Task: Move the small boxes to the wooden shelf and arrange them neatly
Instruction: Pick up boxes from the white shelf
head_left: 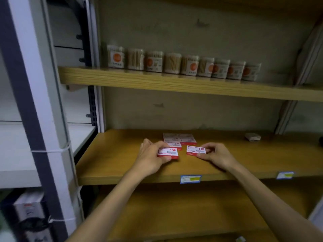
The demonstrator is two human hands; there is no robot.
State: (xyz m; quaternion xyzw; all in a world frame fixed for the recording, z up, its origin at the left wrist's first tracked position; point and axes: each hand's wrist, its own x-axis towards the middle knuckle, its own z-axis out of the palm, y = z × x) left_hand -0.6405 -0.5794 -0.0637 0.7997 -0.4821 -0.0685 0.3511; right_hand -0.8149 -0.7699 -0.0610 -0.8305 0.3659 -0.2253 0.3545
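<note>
Now the left hand [150, 157] pinches a red box [168, 152] and the right hand [215, 153] pinches another [195, 150], both low over the shelf [113, 159]. At 12 o'clock from them, three more boxes [179, 139] lie flat, touching.

box print [168, 151]: blurred | price tag [190, 179]: text unreadable

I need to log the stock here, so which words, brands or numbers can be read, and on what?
None can be read.
Red and white boxes: print and red logo blurred.
Jars on the upper shelf: orange round labels, text too blurred.
Blue price tags on the shelf edge: too small.
Small pale box at right: unreadable.
</note>
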